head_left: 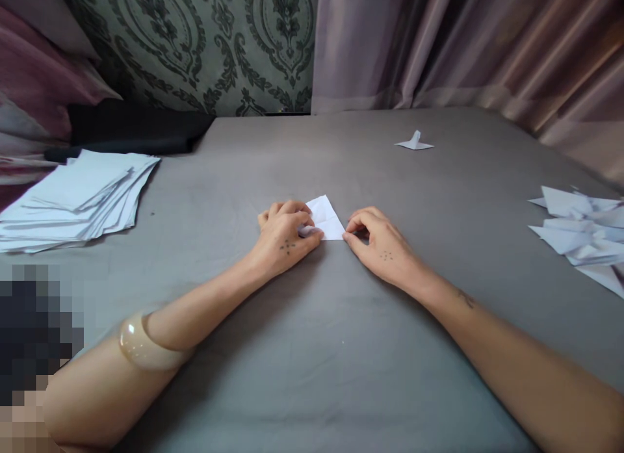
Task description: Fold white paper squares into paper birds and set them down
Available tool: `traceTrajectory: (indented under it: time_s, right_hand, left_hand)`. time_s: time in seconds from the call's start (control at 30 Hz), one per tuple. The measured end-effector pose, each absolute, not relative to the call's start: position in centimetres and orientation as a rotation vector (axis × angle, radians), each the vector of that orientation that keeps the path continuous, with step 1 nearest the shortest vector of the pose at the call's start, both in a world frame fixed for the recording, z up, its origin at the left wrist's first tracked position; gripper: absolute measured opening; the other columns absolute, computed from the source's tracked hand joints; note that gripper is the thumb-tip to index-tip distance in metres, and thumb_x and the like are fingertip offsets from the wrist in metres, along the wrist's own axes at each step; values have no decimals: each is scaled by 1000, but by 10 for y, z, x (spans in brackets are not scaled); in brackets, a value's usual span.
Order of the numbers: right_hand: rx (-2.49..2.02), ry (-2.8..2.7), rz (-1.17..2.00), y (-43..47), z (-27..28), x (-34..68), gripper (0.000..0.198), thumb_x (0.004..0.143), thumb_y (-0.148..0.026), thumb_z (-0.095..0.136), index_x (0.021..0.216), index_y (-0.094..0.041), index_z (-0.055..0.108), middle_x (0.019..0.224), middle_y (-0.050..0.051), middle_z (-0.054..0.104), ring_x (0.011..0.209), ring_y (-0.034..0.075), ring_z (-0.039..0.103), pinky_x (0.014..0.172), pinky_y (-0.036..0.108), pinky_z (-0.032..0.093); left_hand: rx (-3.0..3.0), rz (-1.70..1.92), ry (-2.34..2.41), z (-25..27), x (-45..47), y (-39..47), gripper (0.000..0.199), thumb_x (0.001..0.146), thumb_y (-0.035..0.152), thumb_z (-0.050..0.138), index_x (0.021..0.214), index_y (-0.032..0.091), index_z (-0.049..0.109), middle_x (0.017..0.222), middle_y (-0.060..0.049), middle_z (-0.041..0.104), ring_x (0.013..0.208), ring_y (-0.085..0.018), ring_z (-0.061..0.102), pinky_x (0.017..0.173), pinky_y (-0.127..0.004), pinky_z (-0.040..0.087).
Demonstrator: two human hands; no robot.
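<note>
Seeing a folded white paper (331, 224) tucked between the left hand (288, 235), curled over and holding one side, and the right hand (374, 242), pinching a corner. Well past the left hand there's a paper stack (73, 196), plus folded pieces (578, 235) off beyond the right.

We have one paper (329, 219), white, small, folded, crease lines showing on its face. We see it lying roughly flat between the left fingers (291, 208) and the right fingertips (349, 238). Left part is hidden under the left fingers; a fold shows just beside the left thumb (311, 242). Far corner points away past the fingers; near right corner touches the right fingertips.
</note>
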State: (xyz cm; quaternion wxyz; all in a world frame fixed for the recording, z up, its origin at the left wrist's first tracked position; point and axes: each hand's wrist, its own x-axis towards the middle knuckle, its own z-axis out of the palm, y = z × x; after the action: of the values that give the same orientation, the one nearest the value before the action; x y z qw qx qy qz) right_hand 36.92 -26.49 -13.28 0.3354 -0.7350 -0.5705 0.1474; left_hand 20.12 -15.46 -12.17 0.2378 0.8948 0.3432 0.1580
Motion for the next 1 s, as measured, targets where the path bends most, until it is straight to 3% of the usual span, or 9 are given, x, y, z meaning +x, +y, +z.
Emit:
traceTrajectory:
  time_s: [0.13, 0.27, 0.5, 0.8, 1.0]
  right_hand:
    - [-1917, -1433, 441, -267, -134, 376, 5, 80, -17, 57, 81, -21, 59, 93, 2, 61, 80, 15, 59, 75, 30, 48]
    - [-1825, -1444, 270, -270, -130, 370, 15, 80, -9, 51, 84, -21, 59, 87, 1, 62, 76, 14, 59, 71, 27, 47]
    - [-1705, -1823, 202, -273, -130, 351, 30, 87, -4, 41, 96, -21, 63, 99, 6, 66, 94, 19, 60, 84, 33, 47]
    - [-1758, -1939, 80, -275, -134, 350, 34, 89, -5, 40, 107, -19, 65, 106, 9, 64, 93, 22, 57, 87, 38, 48]
    - [-1769, -1948, 82, -277, -133, 350, 33, 89, -5, 40, 107, -18, 65, 108, 9, 63, 95, 22, 56, 84, 38, 49]
  left_hand:
    - [2448, 436, 941, -121, 201, -155, 15, 81, 34, 61, 79, 20, 67, 117, -5, 62, 115, -29, 48, 100, -51, 29]
    - [2447, 429, 932, -121, 202, -155, 16, 81, 33, 59, 77, 19, 67, 117, -6, 62, 114, -29, 47, 100, -52, 29]
    - [2437, 469, 890, -123, 200, -151, 18, 81, 35, 62, 77, 19, 68, 116, -7, 64, 112, -31, 49, 97, -57, 32]
    - [2286, 376, 756, -116, 191, -128, 43, 91, 47, 50, 62, 19, 65, 114, -4, 66, 107, -25, 57, 101, -48, 38]
    - [2456, 264, 557, -116, 179, -118, 24, 82, 46, 62, 81, 22, 68, 129, -5, 58, 120, -27, 49, 104, -49, 35]
